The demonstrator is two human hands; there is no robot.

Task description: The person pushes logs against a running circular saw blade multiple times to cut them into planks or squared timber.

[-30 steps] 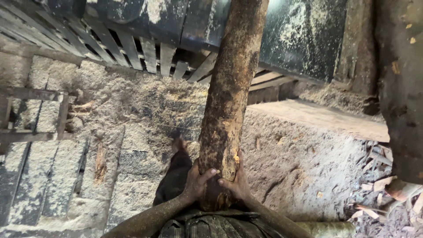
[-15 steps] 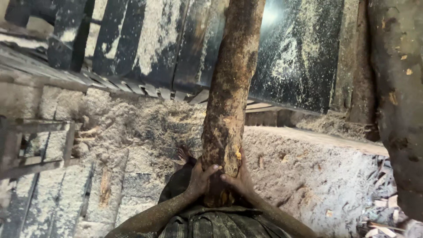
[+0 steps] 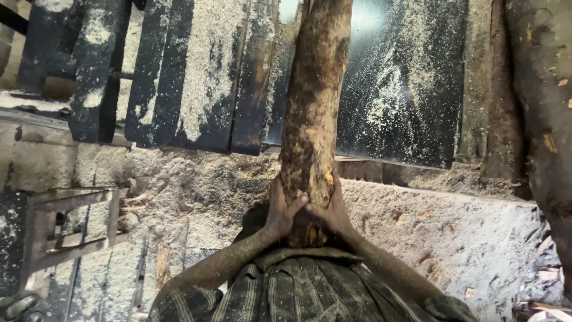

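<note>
The log (image 3: pixel 313 119), rough-barked and dusted with sawdust, stands on end straight ahead of the person, its lower end clasped from both sides. The left hand (image 3: pixel 280 209) and right hand (image 3: pixel 332 209) wrap it with fingers meeting in front. Beyond the hands, dark sawdust-covered planks (image 3: pixel 196 77) lean; a metal frame (image 3: pixel 65 229) stands well left.

No packages, labels, signs or screens in view.
</note>
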